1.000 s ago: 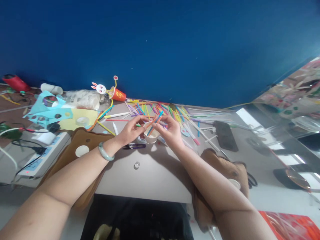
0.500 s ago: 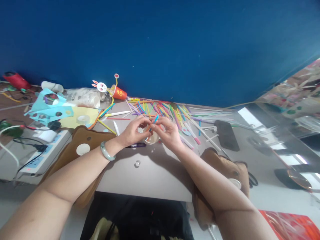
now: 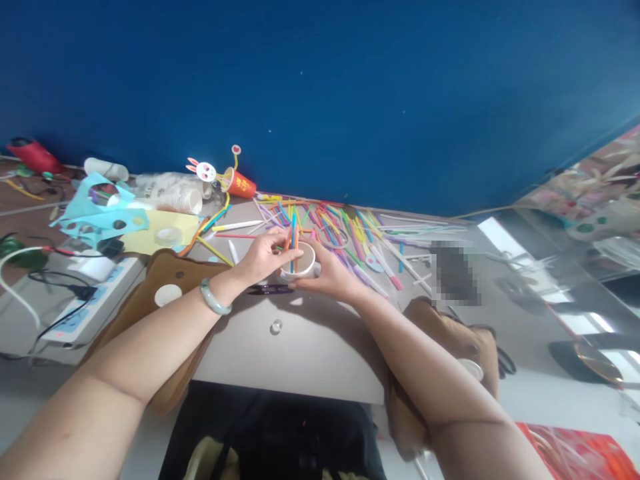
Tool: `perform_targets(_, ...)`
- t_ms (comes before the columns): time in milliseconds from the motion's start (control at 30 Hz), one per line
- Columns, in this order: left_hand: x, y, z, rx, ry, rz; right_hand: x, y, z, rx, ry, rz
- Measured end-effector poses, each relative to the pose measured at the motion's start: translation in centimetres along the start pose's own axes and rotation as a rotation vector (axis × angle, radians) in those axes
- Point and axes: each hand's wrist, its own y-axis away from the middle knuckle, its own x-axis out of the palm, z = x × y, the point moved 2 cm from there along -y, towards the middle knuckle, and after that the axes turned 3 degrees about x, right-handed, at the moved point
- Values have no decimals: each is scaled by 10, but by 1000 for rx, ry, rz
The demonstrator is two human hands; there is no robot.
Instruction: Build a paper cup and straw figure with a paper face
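My left hand (image 3: 267, 259) pinches a blue straw (image 3: 293, 230) and an orange straw (image 3: 297, 241) together. Both stand nearly upright at the left inner side of a white paper cup (image 3: 307, 264); their lower ends are partly hidden by my thumb. Around the cup's right side curls my right hand (image 3: 333, 275), gripping it with thumb and fingers. Just below the cup lies a dark, slim tool (image 3: 270, 289) that I cannot make out fully. A small clear round piece (image 3: 276, 326) rests on the table nearer to me.
Many loose coloured straws (image 3: 360, 230) spread behind my hands. An orange cup with a rabbit face (image 3: 240, 183) lies by the blue wall. Left are stacked paper cups (image 3: 185, 200), cut blue paper (image 3: 95, 217) and a power strip (image 3: 95, 307). Brown cushioned pieces (image 3: 175, 320) flank my arms.
My right hand has moved from pinching at the straws to around the cup's right side. The blue straw has turned from slanted to nearly upright, with the orange one beside it.
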Motion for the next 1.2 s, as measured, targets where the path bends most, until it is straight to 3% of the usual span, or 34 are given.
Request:
perform_targets(267,-5,-3,-2,160,-197,90,2,0,-3,-105,121,-15)
perform_targets(533,-3,0,-9,130,-297,200,6,0,-7,-114,103,6)
perform_targets(733,-1,0,-6,145,-163,42,9,1,-5,-115,48,-51)
perform_targets(933,1,2,-5,33,-9,-111,12,1,-4,-104,23,-99)
perform_targets(1100,8,6,-5,-143,108,-201,17,2,-6,-125,10,-114)
perform_targets(1200,11,8,-6,-159,109,-256,21,3,-6,-138,1,-117)
